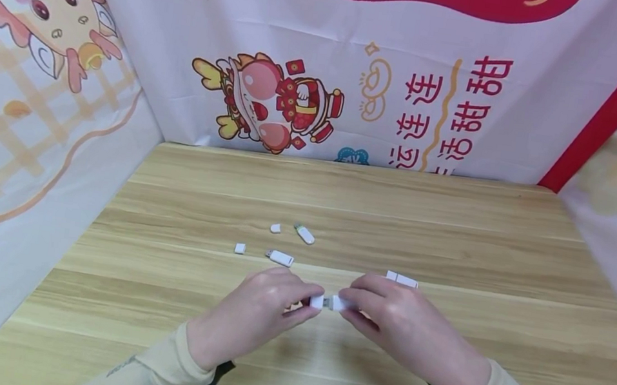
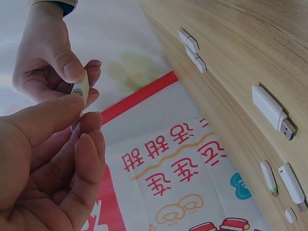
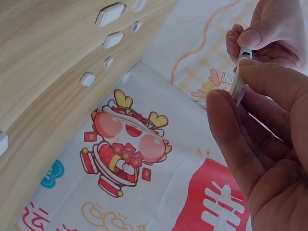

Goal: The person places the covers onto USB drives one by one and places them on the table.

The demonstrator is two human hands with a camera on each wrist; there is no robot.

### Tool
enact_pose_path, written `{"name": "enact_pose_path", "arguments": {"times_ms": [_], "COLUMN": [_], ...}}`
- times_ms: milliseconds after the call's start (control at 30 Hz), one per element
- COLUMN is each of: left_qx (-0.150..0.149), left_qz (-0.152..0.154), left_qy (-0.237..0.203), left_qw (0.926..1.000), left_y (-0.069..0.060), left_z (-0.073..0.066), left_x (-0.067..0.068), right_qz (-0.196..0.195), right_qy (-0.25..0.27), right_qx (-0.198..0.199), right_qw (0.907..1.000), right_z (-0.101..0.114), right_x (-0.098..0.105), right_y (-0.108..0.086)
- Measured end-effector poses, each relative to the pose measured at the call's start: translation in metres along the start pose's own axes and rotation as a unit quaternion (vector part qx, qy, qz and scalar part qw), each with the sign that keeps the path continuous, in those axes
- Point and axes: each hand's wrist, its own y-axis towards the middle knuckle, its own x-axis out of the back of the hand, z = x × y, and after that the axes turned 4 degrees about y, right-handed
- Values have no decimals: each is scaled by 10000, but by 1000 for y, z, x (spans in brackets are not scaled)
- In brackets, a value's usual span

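In the head view my left hand (image 1: 262, 300) pinches a small white cap (image 1: 316, 301) between thumb and fingers. Facing it, my right hand (image 1: 408, 326) pinches a white USB stick (image 1: 338, 304), its metal plug (image 1: 328, 302) pointing left at the cap. Cap and plug are very close together; whether they touch, I cannot tell. The left wrist view has my left hand (image 2: 53, 159) in front and my right hand (image 2: 48, 67) behind, with fingers covering much of both pieces. From the right wrist, a slim white piece (image 3: 238, 86) shows between my right fingers.
On the wooden table (image 1: 344, 187) lie two uncapped white sticks (image 1: 281, 258) (image 1: 305, 235) and two loose caps (image 1: 240, 248) (image 1: 276, 228). White closed sticks (image 1: 402, 279) lie beyond my right hand. The left wrist view shows another uncapped stick (image 2: 268, 106). Printed cloth walls enclose the table.
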Motion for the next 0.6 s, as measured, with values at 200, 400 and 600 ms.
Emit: {"name": "enact_pose_path", "arguments": {"times_ms": [200, 400, 600], "left_qx": [-30, -32, -71], "left_qz": [7, 8, -26], "left_qy": [-29, -66, -20], "left_qw": [10000, 10000, 10000], "left_y": [0, 0, 1], "left_z": [-1, -1, -1], "left_x": [0, 0, -1], "right_qz": [-121, -85, -6], "right_qy": [30, -54, -87], "right_qx": [154, 114, 7], "right_qw": [9998, 9999, 10000], "right_z": [0, 2, 5], "right_x": [-1, -1, -2], "right_y": [1, 2, 2]}}
